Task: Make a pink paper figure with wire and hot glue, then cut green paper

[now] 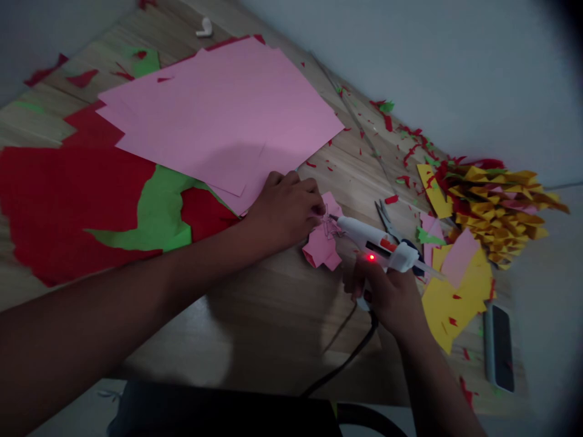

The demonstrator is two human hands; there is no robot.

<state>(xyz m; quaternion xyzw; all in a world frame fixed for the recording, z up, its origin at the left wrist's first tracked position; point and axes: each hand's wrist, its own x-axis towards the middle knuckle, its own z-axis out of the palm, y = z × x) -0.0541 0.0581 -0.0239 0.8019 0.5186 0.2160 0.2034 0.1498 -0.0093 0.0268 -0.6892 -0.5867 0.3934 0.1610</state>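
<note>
My right hand (pixel 387 291) is wrapped round the handle of a white hot glue gun (pixel 368 237), whose red light glows. A clear glue stick (pixel 430 270) pokes out of its back end. The nozzle meets a folded pink paper piece (pixel 323 249) at the middle of the table; whether glue is coming out is too small to tell. My left hand (pixel 291 209) has its fingers closed, pinching the upper left side of that pink paper piece. The fingertips hide part of the paper.
Pink sheets (pixel 228 109), red paper (pixel 73 200) and a green cutout (pixel 164 209) lie left. Scissors (pixel 387 218), yellow paper (pixel 473 285), a yellow folded-paper bundle (pixel 496 206) and a phone (pixel 500 349) are right. The gun's black cord (pixel 341 367) runs off the front edge. An earbud (pixel 204 27) lies far back.
</note>
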